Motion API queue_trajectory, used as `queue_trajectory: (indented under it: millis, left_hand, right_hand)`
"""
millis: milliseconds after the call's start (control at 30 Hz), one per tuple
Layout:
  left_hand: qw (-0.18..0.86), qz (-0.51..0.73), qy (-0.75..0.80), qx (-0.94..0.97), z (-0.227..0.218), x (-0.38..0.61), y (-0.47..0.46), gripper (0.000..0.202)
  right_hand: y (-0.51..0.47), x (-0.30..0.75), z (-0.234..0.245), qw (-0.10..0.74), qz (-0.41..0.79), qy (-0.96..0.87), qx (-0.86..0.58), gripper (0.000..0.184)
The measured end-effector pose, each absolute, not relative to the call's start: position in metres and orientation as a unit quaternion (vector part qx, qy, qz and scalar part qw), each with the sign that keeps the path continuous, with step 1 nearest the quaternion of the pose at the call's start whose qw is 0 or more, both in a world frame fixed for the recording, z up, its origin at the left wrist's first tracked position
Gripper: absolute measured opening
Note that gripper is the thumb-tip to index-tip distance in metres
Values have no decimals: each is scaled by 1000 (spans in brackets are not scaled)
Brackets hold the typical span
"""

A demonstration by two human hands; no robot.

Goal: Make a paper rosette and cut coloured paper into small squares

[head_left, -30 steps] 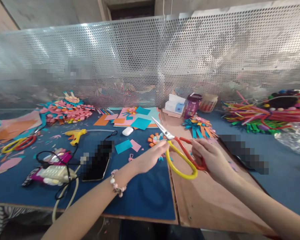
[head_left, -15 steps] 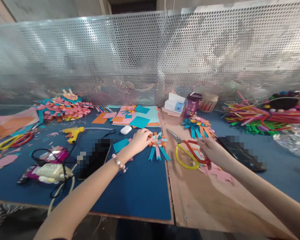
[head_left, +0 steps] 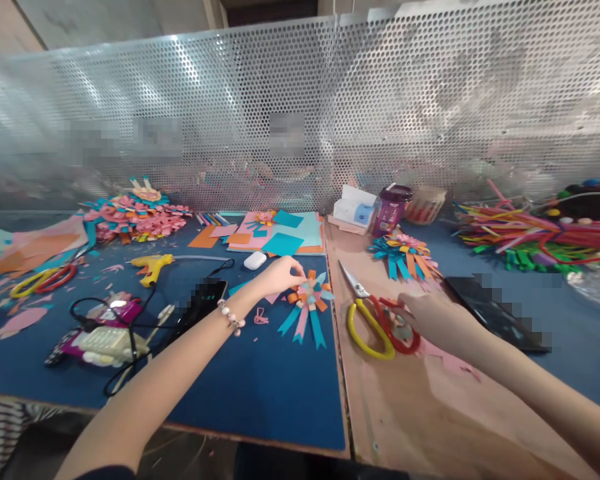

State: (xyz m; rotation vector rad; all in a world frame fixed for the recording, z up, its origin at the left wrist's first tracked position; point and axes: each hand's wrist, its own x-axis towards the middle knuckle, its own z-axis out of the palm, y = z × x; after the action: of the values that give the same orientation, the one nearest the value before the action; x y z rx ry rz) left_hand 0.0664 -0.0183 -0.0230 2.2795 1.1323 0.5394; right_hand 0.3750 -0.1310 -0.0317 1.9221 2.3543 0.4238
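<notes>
Paper flower [head_left: 310, 293] spreads looped petals [head_left: 296, 298] and flat, notched tails [head_left: 318, 331]

2 prs scissors [head_left: 361, 292], 3+ paper rosettes [head_left: 309, 297], 1 glue gun [head_left: 153, 268], 1 purple cup [head_left: 391, 211], 1 wht case [head_left: 255, 260].

A paper flower [head_left: 310, 296] lies, blue and pink tails nearest, left of closed yellow-and-red-handled scissors [head_left: 363, 295].

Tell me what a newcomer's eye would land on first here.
Probably the large yellow-and-red-handled scissors on the wooden board, with the right hand at their red loop. Next comes the paper flower with ribbon-like tails on the blue surface, beside the left hand. Farther back on the left sits a mostly pink heap of paper pieces.
</notes>
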Motion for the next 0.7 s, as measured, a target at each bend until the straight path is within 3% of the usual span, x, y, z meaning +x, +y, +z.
queue_trajectory:
  millis: [133, 233, 300, 533, 700]
  left_hand:
    - [280, 196, 458, 821, -13, 61, -47, 17]
    - [268, 196, 462, 823, -14, 63, -70, 15]
    - [267, 194, 462, 823, -17, 64, -81, 14]
    - [253, 219, 468, 818, -32, 60, -91, 14]
    - [242, 202, 447, 837, -25, 50, -84, 16]
  right_hand:
    - [-140, 339, -19, -53, 154, 799, 579, 26]
    - [-151, 298, -20, -166, 109, 899, 390, 25]
    - [-156, 274, -29, -197, 128, 921, 310, 28]
    - [-164, 249, -59, -212, 202, 926, 240, 27]
    - [-169, 246, -58, -181, 164, 930, 274, 26]
